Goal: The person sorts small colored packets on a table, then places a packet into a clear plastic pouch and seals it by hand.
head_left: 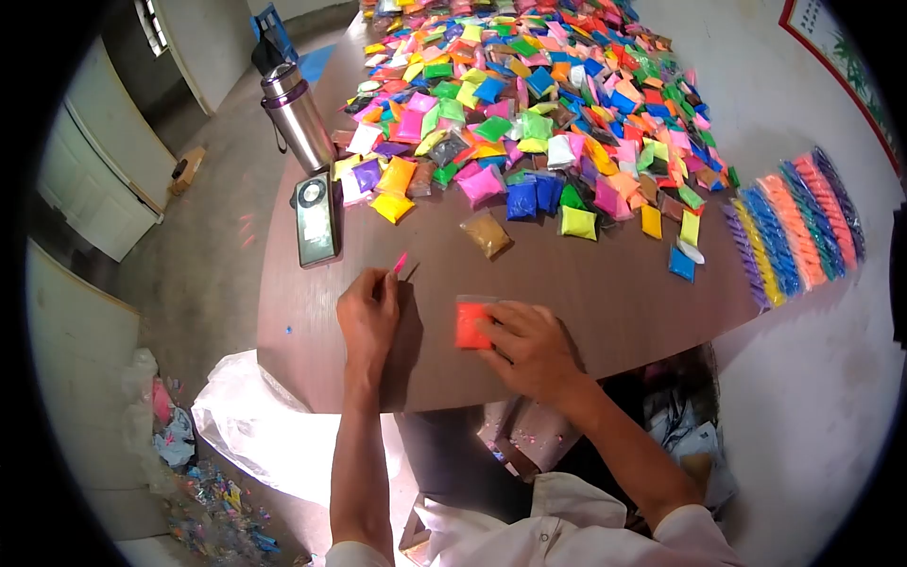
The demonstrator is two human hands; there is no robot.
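My left hand is closed over the table, its fingers pinching a small, thin pink stick-like piece whose tip points up and away. What exactly it is cannot be made out. On the right, my right hand grips the edge of a flat red-orange packet in clear wrapping, slightly blurred, at the table's near side. A brown-gold packet lies alone beyond my hands. Past it spreads a large heap of small coloured packets.
A steel thermos and a dark rectangular device stand at the table's left edge. Rows of twisted coloured strips in clear wrap lie at the right by the wall. A white plastic bag hangs below the table.
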